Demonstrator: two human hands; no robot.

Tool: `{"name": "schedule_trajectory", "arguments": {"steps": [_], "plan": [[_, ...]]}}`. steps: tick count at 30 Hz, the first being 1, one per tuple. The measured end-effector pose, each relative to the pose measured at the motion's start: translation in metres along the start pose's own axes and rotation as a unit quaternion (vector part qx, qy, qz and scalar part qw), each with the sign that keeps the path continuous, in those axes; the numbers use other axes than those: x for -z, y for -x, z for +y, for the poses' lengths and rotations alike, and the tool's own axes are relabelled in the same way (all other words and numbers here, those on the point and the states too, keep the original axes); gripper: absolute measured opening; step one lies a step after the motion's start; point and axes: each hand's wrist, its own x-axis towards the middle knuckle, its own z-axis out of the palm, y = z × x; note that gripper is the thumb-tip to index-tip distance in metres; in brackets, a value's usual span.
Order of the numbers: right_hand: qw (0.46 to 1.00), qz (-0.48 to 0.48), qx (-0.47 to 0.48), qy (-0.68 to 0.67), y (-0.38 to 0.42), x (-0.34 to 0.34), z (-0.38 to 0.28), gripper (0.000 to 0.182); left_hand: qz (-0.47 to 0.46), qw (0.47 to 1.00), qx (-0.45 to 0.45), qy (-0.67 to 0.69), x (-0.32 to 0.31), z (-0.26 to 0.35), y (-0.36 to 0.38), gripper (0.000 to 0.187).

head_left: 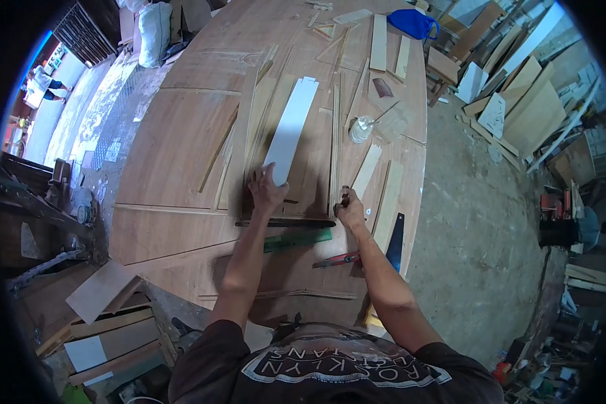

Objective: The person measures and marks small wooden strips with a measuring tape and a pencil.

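Note:
My left hand (268, 194) grips the near end of a long white board (293, 131), which has a notched far end. The board lies lengthwise away from me, with a dark shadow beside it. To the right, my right hand (349, 210) is closed, with something small and dark at its fingertips that I cannot make out. Those fingers are close to a narrow pale wood strip (367, 172). Between my forearms lie a dark bar (286, 223) and a green strip (297, 240). A red-handled tool (337, 260) is by my right forearm.
The wooden worktable (175, 145) carries several wood strips. On its right are a jar (361, 130) with a stick-like handle, a reddish-brown piece (382, 87) and a hand saw (396, 242). A blue bag (412, 24) sits at the far end. Boards (532, 114) lean at right; a person (44, 82) is far left.

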Motion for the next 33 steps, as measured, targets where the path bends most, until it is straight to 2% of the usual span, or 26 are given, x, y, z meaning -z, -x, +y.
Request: {"name": "schedule_trajectory", "arguments": {"steps": [3,7,9,10,12,14,16,17,18,21,23,24,26,29,33], "plan": [[1.0,-0.002,0.006,0.012,0.0,0.002,-0.001,0.049,-0.028,0.997,0.03,-0.061,0.004,0.011,0.005,0.064],[1.0,-0.007,-0.008,0.029,0.0,0.004,0.001,0.049,0.002,0.999,0.035,-0.036,-0.017,-0.007,0.004,0.06],[0.999,-0.012,0.005,-0.03,-0.004,0.0,0.015,0.049,0.082,0.995,-0.054,-0.019,-0.032,-0.035,-0.001,0.055],[0.999,-0.016,0.005,-0.032,-0.003,0.001,0.016,0.049,0.082,0.995,-0.051,-0.021,-0.012,-0.026,0.0,0.055],[0.998,0.001,0.017,-0.06,-0.003,0.002,0.018,0.047,0.133,0.983,0.043,-0.123,0.027,-0.013,0.001,0.049],[0.998,0.009,0.028,-0.062,0.0,0.002,0.019,0.045,0.157,0.975,0.065,-0.143,0.037,-0.029,0.003,0.049],[0.996,0.017,0.036,-0.082,0.005,0.006,0.011,0.041,0.115,0.969,0.185,-0.118,0.038,-0.046,0.004,0.051],[0.998,0.012,0.024,-0.064,0.009,0.01,0.006,0.04,0.071,0.974,0.18,-0.121,0.038,-0.06,0.002,0.056],[0.998,0.014,0.025,-0.064,0.012,0.01,0.005,0.04,0.071,0.974,0.179,-0.12,0.036,-0.071,0.001,0.056],[0.994,0.016,0.023,-0.108,0.022,0.014,0.002,0.04,0.082,0.985,0.137,-0.06,0.038,-0.085,0.0,0.046],[0.988,-0.007,-0.019,-0.151,0.032,0.021,-0.009,0.039,0.152,0.984,0.096,0.018,0.047,-0.083,-0.001,0.031],[0.988,-0.004,-0.02,-0.152,0.036,0.023,-0.009,0.039,0.151,0.984,0.094,0.019,0.06,-0.072,0.001,0.031],[0.996,0.015,0.021,-0.088,0.047,0.029,-0.004,0.036,0.055,0.95,0.163,0.26,0.089,-0.044,0.008,0.022],[0.991,0.016,0.009,-0.13,0.058,0.027,0.016,0.033,0.049,0.927,0.164,0.333,0.058,-0.078,0.013,0.021],[0.984,0.011,0.021,-0.177,0.086,0.04,0.007,0.031,0.07,0.909,0.146,0.384,0.079,-0.044,0.049,0.024]]}}
